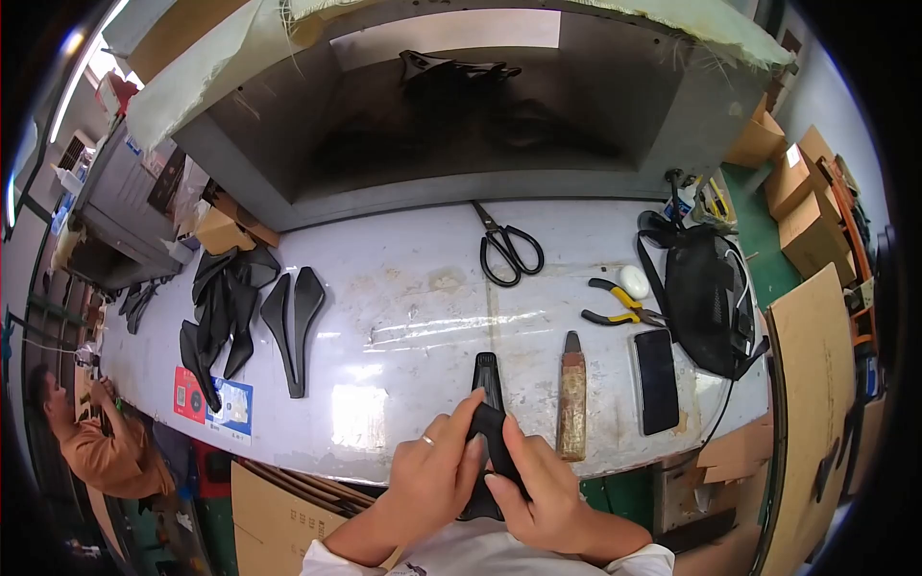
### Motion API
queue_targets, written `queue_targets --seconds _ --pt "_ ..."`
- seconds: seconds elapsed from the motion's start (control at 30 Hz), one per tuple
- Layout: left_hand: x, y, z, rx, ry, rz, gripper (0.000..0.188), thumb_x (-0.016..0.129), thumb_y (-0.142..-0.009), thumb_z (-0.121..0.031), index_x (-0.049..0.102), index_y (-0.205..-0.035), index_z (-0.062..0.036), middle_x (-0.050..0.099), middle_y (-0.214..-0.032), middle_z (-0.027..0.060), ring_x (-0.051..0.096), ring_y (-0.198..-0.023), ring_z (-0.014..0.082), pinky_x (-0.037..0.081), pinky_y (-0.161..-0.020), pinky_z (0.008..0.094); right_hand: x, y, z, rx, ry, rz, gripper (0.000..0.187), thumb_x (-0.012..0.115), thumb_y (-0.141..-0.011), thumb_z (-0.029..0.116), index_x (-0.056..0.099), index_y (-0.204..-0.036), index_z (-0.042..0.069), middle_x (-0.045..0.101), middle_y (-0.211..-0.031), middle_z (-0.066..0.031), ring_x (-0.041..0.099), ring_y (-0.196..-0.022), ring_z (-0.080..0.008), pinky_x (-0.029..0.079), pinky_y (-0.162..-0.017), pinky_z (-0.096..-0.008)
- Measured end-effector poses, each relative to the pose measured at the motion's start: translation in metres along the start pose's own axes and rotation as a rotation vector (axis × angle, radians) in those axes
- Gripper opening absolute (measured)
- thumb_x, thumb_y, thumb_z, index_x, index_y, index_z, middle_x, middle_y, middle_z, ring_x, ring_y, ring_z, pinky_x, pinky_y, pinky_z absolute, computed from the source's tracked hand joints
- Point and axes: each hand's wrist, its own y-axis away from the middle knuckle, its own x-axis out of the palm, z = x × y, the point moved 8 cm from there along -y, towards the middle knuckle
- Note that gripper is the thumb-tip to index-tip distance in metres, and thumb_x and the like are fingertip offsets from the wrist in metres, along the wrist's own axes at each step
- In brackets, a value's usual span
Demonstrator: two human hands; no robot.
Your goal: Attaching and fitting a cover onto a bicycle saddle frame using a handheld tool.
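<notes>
At the near edge of the worktop (403, 288), the left hand (429, 463) and right hand (543, 485) pinch a long black part (492, 425) from its two sides, and it could twist or slip (its surface looks smooth) if one grip presses harder than the other. The hands cover much of its middle, so contact underneath cannot be seen, and the dark shapes (451, 70) inside the grey box (432, 193) are hard to make out.
</notes>
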Motion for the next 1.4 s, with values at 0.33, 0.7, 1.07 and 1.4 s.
queue_targets --seconds 0.33,0.7,1.07,1.4 --pt "-0.004 0.013 0.008 0.067 0.47 0.069 0.063 0.077 -0.092 -0.002 0.053 -0.15 0.0066 0.072 -0.088 0.011 0.069 -0.075 0.0132 0.054 -0.068 0.0273 -0.004 0.001 -0.027 0.212 -0.05 -0.061 0.043 0.072 -0.097 0.002 0.057 -0.135 -0.01 0.07 -0.09 -0.0206 0.073 -0.07 -0.0298 0.058 -0.061 -0.0394" --pt "0.015 0.021 0.018 0.224 0.16 0.095 0.064 0.078 -0.094 -0.006 0.052 -0.15 0.0106 0.067 -0.085 0.0187 0.066 -0.061 0.0282 0.055 -0.056 0.0396 0.005 -0.001 -0.052 0.159 0.262 0.171 0.04 0.078 -0.093 0.008 0.06 -0.126 -0.005 0.065 -0.08 -0.0147 0.068 -0.059 -0.0295 0.055 -0.053 -0.0387" --pt "0.04 -0.045 0.088 0.019 0.148 0.143 0.057 0.071 -0.1 -0.01 0.055 -0.154 -0.0002 0.065 -0.079 0.0154 0.065 -0.059 0.0291 0.053 -0.054 0.0395 0.015 -0.02 -0.109 0.369 0.363 0.272 0.051 0.07 -0.099 0.004 0.059 -0.149 -0.002 0.061 -0.085 -0.0141 0.062 -0.065 -0.0292 0.052 -0.057 -0.0397" --pt "0.049 -0.062 0.102 0.007 0.079 0.195 0.054 0.074 -0.096 -0.007 0.062 -0.148 -0.0021 0.059 -0.071 0.0085 0.058 -0.054 0.0223 0.051 -0.051 0.0369 0.018 -0.027 -0.132 0.466 0.347 0.363 0.054 0.071 -0.098 0.005 0.058 -0.151 -0.001 0.06 -0.084 -0.0123 0.061 -0.06 -0.0276 0.053 -0.055 -0.0391"
